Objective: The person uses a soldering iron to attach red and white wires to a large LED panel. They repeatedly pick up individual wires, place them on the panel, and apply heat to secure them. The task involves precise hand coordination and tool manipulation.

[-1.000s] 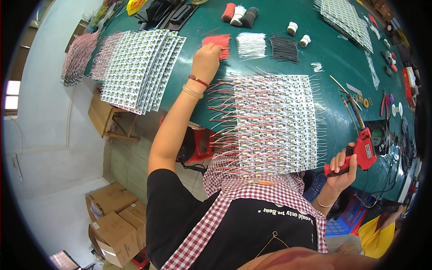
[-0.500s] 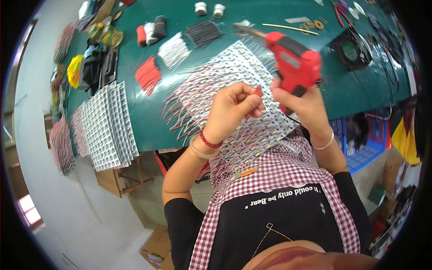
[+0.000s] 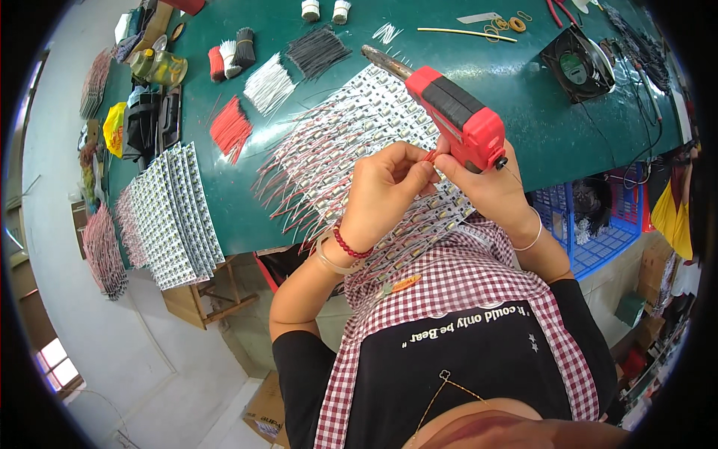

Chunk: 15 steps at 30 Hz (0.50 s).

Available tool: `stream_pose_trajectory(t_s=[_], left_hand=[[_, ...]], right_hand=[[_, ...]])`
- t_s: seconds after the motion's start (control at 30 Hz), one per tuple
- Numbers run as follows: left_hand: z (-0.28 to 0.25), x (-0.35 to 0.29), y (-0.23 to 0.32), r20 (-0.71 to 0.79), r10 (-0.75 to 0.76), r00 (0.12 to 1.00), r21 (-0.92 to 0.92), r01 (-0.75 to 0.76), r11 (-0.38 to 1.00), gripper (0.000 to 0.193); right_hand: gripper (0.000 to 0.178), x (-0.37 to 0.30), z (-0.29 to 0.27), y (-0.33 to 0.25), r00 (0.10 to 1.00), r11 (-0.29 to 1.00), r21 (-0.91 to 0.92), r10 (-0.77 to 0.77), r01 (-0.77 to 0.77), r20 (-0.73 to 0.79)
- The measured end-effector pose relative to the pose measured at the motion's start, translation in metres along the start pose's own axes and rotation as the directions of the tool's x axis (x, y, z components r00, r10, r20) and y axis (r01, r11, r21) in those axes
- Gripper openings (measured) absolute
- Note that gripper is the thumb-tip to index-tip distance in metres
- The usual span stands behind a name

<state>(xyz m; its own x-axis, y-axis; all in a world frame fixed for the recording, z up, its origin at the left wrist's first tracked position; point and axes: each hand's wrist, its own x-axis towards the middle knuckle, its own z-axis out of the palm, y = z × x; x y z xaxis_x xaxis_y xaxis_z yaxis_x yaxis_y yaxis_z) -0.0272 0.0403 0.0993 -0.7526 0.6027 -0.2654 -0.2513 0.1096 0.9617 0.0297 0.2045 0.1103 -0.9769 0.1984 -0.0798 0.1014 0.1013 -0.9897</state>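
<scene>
My left hand (image 3: 389, 183) is closed, its thumb and forefinger pinching a few short red wires (image 3: 429, 156). Beside it, my right hand (image 3: 497, 191) grips a red and black soldering gun (image 3: 456, 108), whose metal tip points up and to the left. The right thumb reaches the wires, so both hands' fingertips meet there. Below them a white panel of small circuit boards (image 3: 374, 97) lies tilted from the table over my lap. Many thin red and white wires (image 3: 288, 176) stick out from its left side. My fingers partly hide the gun's handle.
Loose piles of red wires (image 3: 231, 129), white wires (image 3: 270, 84) and black wires (image 3: 318, 52) lie on the green table (image 3: 224, 191). Stacked panels (image 3: 176, 217) overhang its left edge. At the right stand a small fan (image 3: 574, 66) and, lower, a blue crate (image 3: 602, 243).
My right hand has brought the soldering gun leftward and closer, and its thumb now meets my left fingertips at the red wires. The whole view has shifted slightly.
</scene>
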Motion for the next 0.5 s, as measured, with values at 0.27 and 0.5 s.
stream_pose_trajectory(t_s=[0.27, 0.5], left_hand=[[0.005, 0.003, -0.008, -0.097, 0.135, 0.986, 0.318, -0.098, 0.943, 0.009], [0.012, 0.0, -0.021, -0.109, 0.432, 0.895, 0.537, -0.313, 0.783, 0.007]], right_hand=[[0.042, 0.0, -0.001, 0.006, 1.0, 0.992, -0.123, -0.01, 0.008, -0.01], [0.041, -0.005, -0.001, 0.013, 0.997, 0.99, -0.126, -0.072, 0.069, -0.019]])
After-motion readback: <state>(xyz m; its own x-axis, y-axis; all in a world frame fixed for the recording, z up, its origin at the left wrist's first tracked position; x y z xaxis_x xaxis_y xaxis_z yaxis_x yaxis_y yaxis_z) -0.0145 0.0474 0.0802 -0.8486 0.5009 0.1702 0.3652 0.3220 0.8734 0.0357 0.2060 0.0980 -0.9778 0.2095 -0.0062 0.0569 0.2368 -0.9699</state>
